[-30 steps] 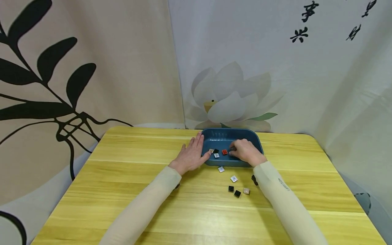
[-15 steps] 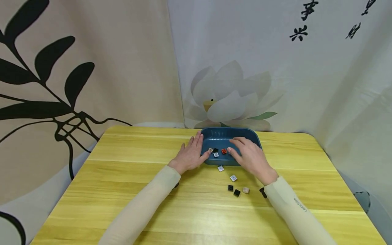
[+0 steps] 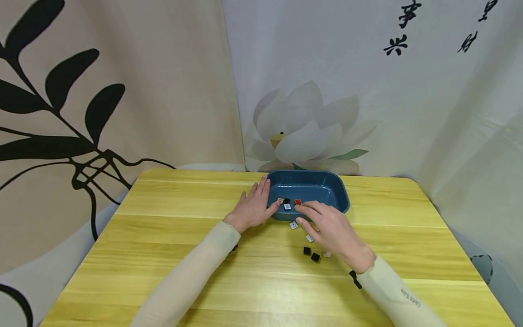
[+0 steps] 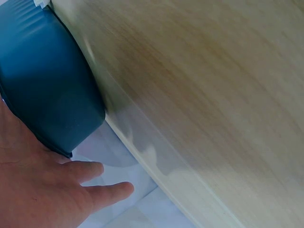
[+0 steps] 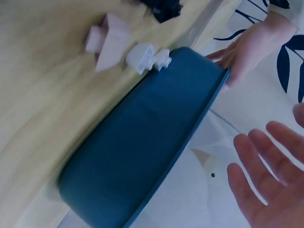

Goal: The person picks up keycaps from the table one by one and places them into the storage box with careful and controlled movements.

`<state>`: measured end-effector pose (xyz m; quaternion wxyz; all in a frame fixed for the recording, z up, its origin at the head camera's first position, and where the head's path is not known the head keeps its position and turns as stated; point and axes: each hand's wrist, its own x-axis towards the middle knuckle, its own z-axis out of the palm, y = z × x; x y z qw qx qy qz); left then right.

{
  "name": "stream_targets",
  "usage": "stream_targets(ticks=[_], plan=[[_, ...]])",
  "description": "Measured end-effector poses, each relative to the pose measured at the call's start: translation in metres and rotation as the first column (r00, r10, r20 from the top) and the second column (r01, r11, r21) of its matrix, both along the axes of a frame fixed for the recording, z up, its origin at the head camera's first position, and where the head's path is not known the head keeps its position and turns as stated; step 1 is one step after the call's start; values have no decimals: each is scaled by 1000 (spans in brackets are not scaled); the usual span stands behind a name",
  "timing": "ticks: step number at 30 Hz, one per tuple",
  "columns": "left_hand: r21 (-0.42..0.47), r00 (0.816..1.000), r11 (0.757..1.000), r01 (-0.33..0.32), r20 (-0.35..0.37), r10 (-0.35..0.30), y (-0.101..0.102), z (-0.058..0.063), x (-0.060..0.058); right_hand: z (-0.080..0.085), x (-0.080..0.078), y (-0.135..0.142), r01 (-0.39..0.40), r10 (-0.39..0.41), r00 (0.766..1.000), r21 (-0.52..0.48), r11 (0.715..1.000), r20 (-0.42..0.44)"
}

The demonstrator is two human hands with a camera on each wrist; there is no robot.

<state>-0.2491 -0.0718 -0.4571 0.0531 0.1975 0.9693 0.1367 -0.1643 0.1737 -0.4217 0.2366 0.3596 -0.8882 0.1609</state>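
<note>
My left hand (image 3: 255, 206) rests along the left side of a blue tray (image 3: 323, 187), fingers straight and thumb over the rim. The tray holds a red piece (image 3: 298, 202), a black piece (image 3: 287, 201), a white piece (image 3: 287, 207) and a beige one (image 3: 280, 200), all small and square. Over the tray's near rim hovers my right hand (image 3: 335, 229), thumb and fingers apart, nothing visible between them. In the right wrist view its fingers (image 5: 263, 164) are spread. A pale pink piece (image 5: 111, 42) there has a stub on one face.
On the wooden table (image 3: 196, 281), before the tray, lie a white piece (image 3: 293, 225), another white piece (image 3: 309, 238), a black piece (image 3: 307, 250), a second black piece (image 3: 315, 257) and a pinkish piece (image 3: 327, 254). A printed curtain (image 3: 184, 91) hangs behind the table's far edge.
My right hand has come out from inside the tray toward me, its thumb and fingers parting, and now hangs over the near rim. My left hand stays at the tray's left side.
</note>
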Motion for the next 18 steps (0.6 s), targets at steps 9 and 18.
stream_targets(ticks=[9, 18], plan=[[-9, 1000, 1000, -5, -11, 5, 1, -1, 0, -11, 6, -6, -42, 30, 993, 103, 994, 111], [-12, 1000, 1000, -7, -9, 7, 1, -1, 0, -20, 4, -7, -94, 41, 964, 193, 977, 264]])
